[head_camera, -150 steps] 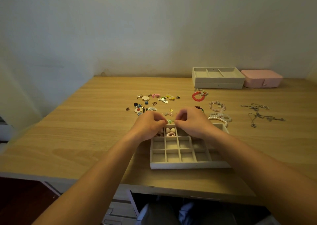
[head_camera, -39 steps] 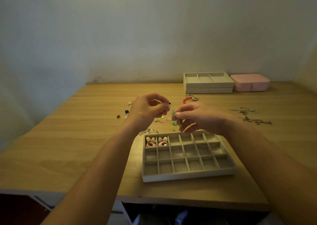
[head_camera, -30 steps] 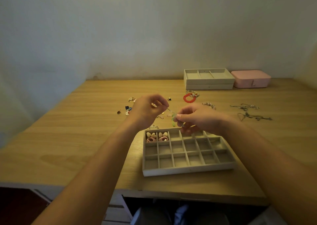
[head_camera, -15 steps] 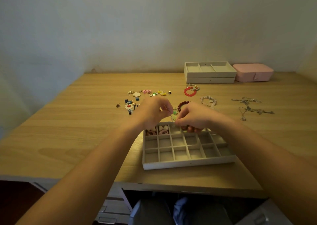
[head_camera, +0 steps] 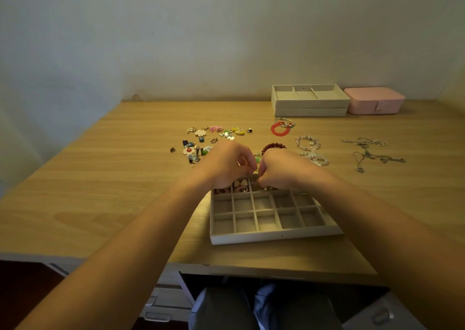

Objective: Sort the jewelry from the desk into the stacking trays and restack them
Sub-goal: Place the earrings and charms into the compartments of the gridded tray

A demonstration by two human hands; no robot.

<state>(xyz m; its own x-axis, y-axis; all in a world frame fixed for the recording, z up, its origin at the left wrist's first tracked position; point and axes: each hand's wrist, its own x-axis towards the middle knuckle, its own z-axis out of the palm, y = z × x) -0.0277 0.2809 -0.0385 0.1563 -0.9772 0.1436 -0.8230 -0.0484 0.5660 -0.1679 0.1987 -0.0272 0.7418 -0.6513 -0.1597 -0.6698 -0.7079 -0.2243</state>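
Wooden desk (head_camera: 100, 179) against a plain pale wall (head_camera: 176, 40) (dim, warm light).

The beige felt grid tray (head_camera: 274, 235) sits nearest me on the wooden desk (head_camera: 113, 179). My left hand (head_camera: 224, 165) and right hand (head_camera: 281, 170) meet over its far edge, a small green charm (head_camera: 257, 159) between them. Behind: enamel charms (head_camera: 200, 133) left, beaded bracelets (head_camera: 274, 145) right, silver chains (head_camera: 367, 153) farther right, stacked beige trays (head_camera: 310, 112) rearmost.

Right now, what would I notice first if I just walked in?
The left hand and right hand meet over the far edge of the divided tray at the desk's front. Behind them lies a bright scatter of charms, with a red bracelet further right.
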